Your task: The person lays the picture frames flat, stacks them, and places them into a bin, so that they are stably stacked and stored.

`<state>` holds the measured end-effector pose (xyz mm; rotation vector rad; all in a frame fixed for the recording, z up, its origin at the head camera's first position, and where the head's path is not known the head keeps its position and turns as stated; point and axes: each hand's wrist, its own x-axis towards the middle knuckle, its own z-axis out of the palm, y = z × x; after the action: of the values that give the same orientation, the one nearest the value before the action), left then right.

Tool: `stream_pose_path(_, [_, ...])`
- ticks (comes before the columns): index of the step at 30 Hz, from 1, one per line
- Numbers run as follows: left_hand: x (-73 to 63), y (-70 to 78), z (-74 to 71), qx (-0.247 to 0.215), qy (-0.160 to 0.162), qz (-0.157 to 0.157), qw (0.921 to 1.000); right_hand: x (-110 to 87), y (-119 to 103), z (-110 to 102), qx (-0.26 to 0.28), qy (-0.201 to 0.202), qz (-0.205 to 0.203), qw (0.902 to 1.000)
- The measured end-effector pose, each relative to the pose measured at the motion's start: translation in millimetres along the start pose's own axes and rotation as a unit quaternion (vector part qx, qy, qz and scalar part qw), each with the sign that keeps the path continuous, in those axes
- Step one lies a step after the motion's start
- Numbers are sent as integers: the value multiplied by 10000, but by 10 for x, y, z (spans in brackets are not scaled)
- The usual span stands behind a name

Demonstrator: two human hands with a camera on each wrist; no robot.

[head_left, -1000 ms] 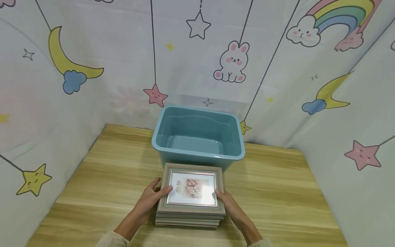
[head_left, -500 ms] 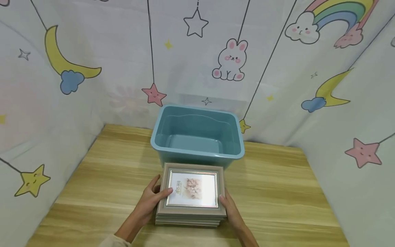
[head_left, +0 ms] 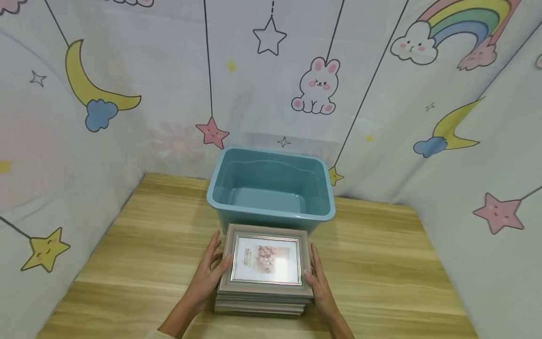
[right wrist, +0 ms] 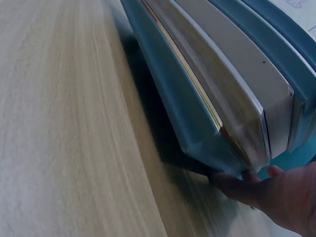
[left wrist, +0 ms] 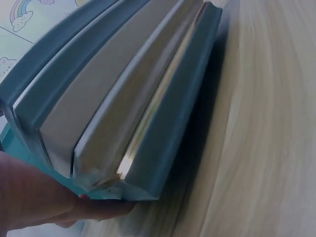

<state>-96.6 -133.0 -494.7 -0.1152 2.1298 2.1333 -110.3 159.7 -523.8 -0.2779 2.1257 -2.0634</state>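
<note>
A stack of several picture frames (head_left: 260, 301) lies flat on the table in the head view. The top picture frame (head_left: 267, 260) has a beige border and a flower print behind glare. Along the stack's left side rests my left hand (head_left: 207, 273), thumb on the top frame's edge and fingers extended. My right hand (head_left: 320, 291) touches the opposite side in the same way. Grey-blue, beige and brownish frame edges (left wrist: 118, 94) fill the left wrist view, with fingertips reaching the lowest frame. In the right wrist view, fingertips also meet the bottom frame (right wrist: 182, 108).
A light blue plastic bin (head_left: 271, 213) stands directly behind the stack with nothing visible inside. The wood-grain table (head_left: 381, 263) extends to both sides. White curtain walls (head_left: 262, 94) with printed stars, moons and a rabbit enclose the back and sides.
My left thumb has slid outward from the glass to the frame's edge, and the left fingers have straightened. The right hand has shifted outward slightly. The stack has moved a little right.
</note>
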Motion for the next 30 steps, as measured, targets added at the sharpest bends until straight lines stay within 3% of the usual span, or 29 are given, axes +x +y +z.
stream_pose_path(4, [-6, 49, -19, 466, -248, 229, 9983, 23, -51, -15, -205, -88, -81, 9997])
stream_pose_path(10, [-5, 75, -42, 551, -527, 223, 9968, 37, -82, -28, -142, -254, -91, 9995])
stream_pose_path(20, [-120, 95, 8, 497, -253, 264, 9981, -65, -133, 27, 56, -94, -8, 9999])
stream_pose_path(30, [-360, 176, 57, 507, -52, -268, 9983, -267, -307, 70, 92, -4, 341, 9994])
